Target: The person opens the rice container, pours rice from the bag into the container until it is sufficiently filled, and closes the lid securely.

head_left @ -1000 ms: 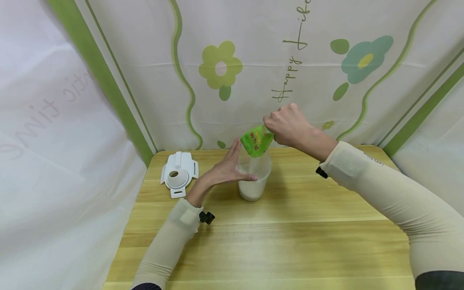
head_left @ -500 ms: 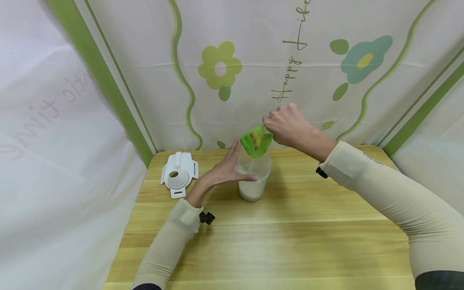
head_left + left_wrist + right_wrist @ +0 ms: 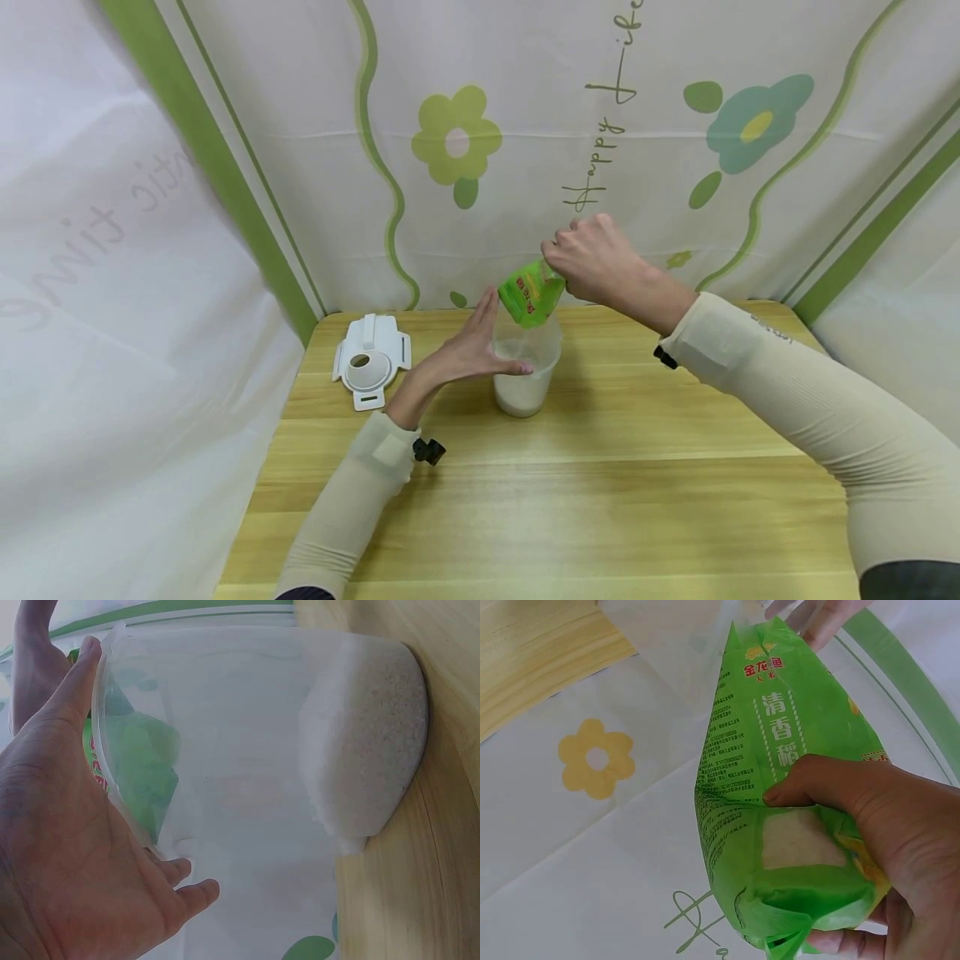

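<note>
In the head view, my right hand grips a green rice bag by its raised end. The right wrist view shows the thumb pressed on the bag and fingers beneath it. The bag slants down, its lower end inside the mouth of a translucent plastic container. White rice fills the container's bottom part. My left hand holds the container near the rim, thumb across the front and fingers along the far left side. That rim lies against the palm side in the left wrist view.
A white lid with a round spout opening lies on the wooden table, left of the container. Behind the table's far edge hangs a white curtain printed with flowers and lettering.
The lower end of the green bag has dipped very slightly. Both hands, the container and the lid stay almost where they were.
</note>
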Tool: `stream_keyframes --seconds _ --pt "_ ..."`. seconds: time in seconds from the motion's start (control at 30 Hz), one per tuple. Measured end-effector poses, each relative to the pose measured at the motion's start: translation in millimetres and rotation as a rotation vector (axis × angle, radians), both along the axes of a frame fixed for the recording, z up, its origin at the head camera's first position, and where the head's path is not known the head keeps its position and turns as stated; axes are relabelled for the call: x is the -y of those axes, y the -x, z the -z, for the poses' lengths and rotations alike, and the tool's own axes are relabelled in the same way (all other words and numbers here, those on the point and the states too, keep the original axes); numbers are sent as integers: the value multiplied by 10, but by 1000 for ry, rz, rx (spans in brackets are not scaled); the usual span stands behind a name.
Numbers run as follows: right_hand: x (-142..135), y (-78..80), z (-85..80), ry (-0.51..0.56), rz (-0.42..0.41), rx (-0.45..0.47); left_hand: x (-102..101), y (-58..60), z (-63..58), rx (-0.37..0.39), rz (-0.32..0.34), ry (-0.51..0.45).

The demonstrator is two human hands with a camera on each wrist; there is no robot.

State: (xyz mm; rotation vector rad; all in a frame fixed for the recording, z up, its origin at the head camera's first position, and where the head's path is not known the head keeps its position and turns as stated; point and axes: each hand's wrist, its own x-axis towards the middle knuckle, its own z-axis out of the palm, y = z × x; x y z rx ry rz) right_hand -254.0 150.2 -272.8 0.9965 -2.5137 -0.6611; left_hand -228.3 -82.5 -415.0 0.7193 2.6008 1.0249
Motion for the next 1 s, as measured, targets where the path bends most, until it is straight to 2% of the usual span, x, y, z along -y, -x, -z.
stream_keyframes --seconds 1.0 --pt "9 -23 -17 -28 4 -2 -7 13 3 1 4 -22"
